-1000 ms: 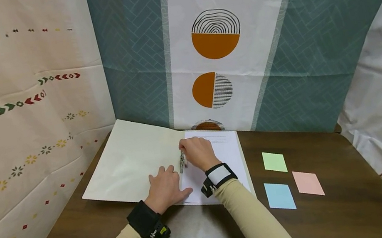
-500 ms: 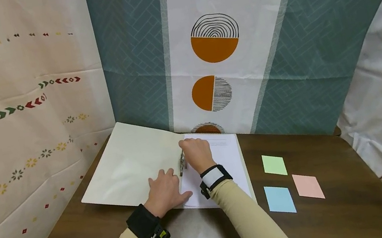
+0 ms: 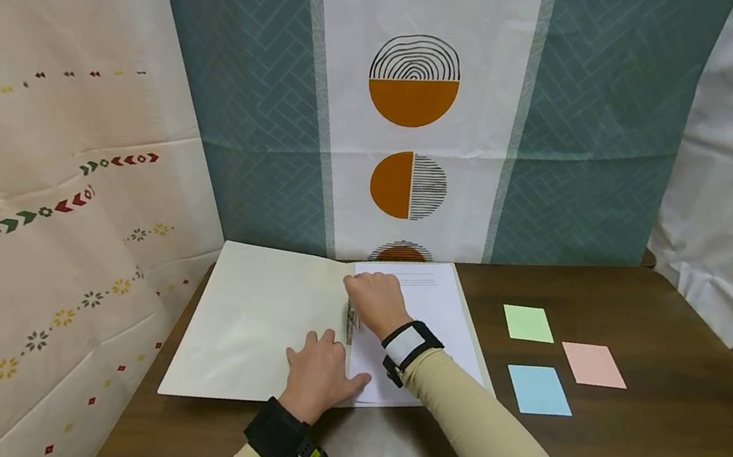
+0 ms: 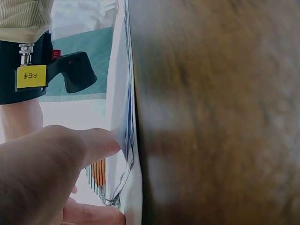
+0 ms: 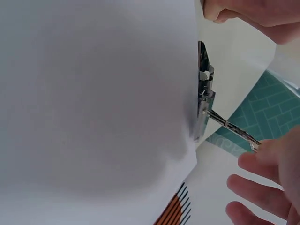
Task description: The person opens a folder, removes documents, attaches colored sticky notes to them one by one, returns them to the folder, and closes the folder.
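Note:
A pale cream folder (image 3: 255, 304) lies spread open on the table, with white sheets (image 3: 434, 330) over its right half. At the fold sits a metal lever clip (image 5: 205, 84), partly covered by the paper. My right hand (image 3: 379, 303) is over the clip; in the right wrist view its thumb and forefinger pinch the end of the raised metal lever (image 5: 232, 126), the other fingers loosely bent. My left hand (image 3: 318, 374) rests with fingers spread on the left cover beside the fold. Its thumb touches the lower edge of the sheets, seen close up in the left wrist view.
Green (image 3: 528, 323), pink (image 3: 594, 364) and blue (image 3: 539, 390) paper squares lie on the brown wooden table (image 3: 668, 420), right of the folder. A patterned curtain (image 3: 424, 138) hangs right behind the folder, with further cloths at both sides.
The right wrist has swung slightly left while its fingers stay at the clip. My left hand keeps its place, and the head view has tilted up a little.

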A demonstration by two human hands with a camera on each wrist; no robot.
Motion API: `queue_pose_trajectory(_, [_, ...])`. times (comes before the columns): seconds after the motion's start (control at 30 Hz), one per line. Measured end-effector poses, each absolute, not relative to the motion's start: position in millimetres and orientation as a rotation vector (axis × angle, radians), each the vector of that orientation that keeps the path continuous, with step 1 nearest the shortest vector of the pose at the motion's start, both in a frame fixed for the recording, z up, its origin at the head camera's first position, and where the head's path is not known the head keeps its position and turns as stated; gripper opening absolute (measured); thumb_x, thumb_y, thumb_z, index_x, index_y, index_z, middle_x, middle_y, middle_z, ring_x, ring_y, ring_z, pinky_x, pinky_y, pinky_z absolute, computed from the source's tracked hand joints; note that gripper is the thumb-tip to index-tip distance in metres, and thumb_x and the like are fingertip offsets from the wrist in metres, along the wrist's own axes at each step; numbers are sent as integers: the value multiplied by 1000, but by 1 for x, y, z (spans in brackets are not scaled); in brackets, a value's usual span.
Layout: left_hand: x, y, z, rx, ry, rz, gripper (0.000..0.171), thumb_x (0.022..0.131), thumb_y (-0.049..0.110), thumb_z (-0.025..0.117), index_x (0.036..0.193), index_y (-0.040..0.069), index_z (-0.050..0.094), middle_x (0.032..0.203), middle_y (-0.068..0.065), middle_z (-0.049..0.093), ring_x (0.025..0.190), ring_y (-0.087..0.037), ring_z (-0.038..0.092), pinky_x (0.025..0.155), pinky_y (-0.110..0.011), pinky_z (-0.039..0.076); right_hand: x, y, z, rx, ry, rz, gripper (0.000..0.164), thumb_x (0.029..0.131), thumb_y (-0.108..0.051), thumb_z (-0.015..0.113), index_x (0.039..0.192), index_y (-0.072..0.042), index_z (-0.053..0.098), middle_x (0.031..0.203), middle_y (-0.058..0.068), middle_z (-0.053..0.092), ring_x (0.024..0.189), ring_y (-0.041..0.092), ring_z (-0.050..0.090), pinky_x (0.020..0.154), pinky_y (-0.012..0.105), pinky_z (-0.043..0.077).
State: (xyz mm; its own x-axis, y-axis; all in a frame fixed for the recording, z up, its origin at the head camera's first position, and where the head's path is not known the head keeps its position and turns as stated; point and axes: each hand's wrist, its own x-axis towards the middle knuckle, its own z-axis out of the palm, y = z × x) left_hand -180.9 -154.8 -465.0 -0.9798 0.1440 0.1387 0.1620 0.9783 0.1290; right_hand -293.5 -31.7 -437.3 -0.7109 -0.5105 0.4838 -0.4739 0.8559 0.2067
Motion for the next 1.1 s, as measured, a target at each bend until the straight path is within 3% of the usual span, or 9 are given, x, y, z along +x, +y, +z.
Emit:
queue_pose_trajectory(0.1, [-181,-155,-464,-235,-2993,-204,60,87,60,90,84,2,77,105,-15,72,99,-36,65,89,-75,61,-294,-33,-438,713,-2526,-91,17,107,-17,74,92,-14,80,81,2,81,66,19,75,50,33,53])
queue_pose_trajectory(0.23, [-181,-157,-462,-238,-2987,-190,60,87,60,90,86,1,79,107,-15,73,100,-37,67,88,-75,62,-294,-34,-438,718,-2639,-91,27,112,-32,65,118,-10,80,123,5,86,115,25,82,77,45,67])
queue_pose_trajectory(0.33, [-181,-157,-461,-232,-2986,-182,61,86,61,90,89,1,81,110,-16,75,101,-37,68,89,-76,62,-294,-34,-437,727,-2780,-45,46,116,-39,55,148,-9,69,160,6,70,154,28,63,105,56,63])
queue_pose_trajectory(0.43, [-181,-157,-461,-226,-2997,-187,60,86,61,90,92,1,83,115,-17,76,103,-38,68,90,-76,62,-293,-35,-438,717,-2920,65,59,119,-44,47,165,-9,53,177,8,52,169,31,44,122,65,52])
queue_pose_trajectory(0.67, [-181,-153,-464,-230,-3023,-221,61,87,61,89,96,1,84,122,-17,76,107,-38,67,92,-77,61,-293,-32,-455,634,-3071,262,73,119,-54,42,177,-11,34,188,7,30,177,36,25,129,74,39])
queue_pose_trajectory(0.87, [-181,-152,-464,-235,-3038,-215,63,88,62,89,100,0,84,126,-18,76,111,-39,68,94,-78,60,-300,-30,-469,564,-3174,264,76,118,-62,34,179,-16,31,187,3,33,176,37,30,129,75,37])
queue_pose_trajectory(1.1, [-181,-155,-464,-221,-3041,-208,62,88,62,89,98,1,84,127,-18,76,111,-39,68,94,-78,60,-298,-32,-465,582,-3197,296,76,118,-62,34,178,-16,33,185,5,38,174,38,33,129,74,37])
